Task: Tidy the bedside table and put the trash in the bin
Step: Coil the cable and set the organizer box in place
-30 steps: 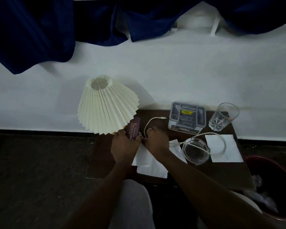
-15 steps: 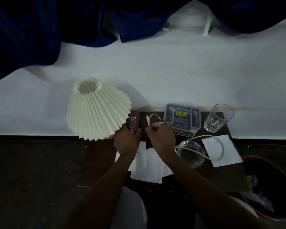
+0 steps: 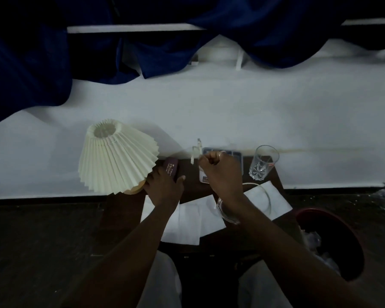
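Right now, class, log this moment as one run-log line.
left hand: holds purple case | right hand: lifts white cable | napkins: on table | bin: right of table

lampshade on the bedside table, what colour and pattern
Cream, pleated lampshade, in the head view.

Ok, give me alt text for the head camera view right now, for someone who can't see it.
Over a dark bedside table, the right hand lifts a white charging cable while the left hand holds a maroon glasses case beside a pleated lamp. Tissues, a glass and a red bin sit nearby.
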